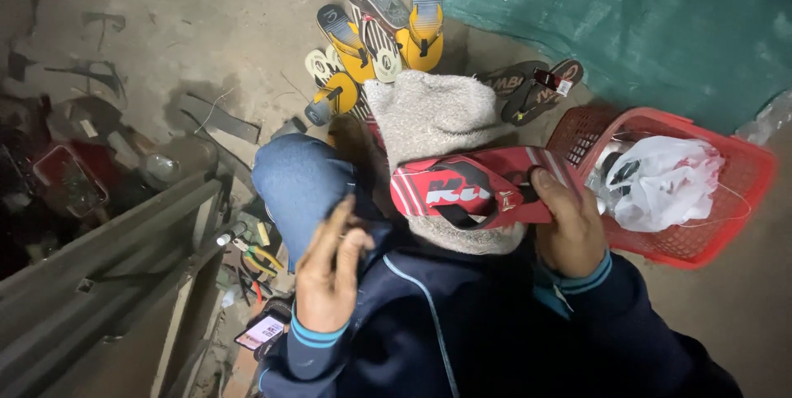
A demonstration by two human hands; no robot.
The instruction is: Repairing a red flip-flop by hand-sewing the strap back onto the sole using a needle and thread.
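Red flip-flop (474, 188) at frame centre is gripped by right hand (569, 229); left hand (330, 270), lower centre-left, is held open, empty. Red basket (726, 200) is seen right.

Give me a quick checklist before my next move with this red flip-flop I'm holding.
1. Right hand grips the red flip-flop: ok.
2. Left hand free: ok, open, holding nothing.
3. Flip-flop strap intact: cannot tell, partly hidden.
4. Red basket within reach: ok, beside the right hand, with a white plastic bag inside.
5. Pile of flip-flops apart from the one in hand: ok, on the floor ahead.
6. Pliers nearby: ok, left of the knee.
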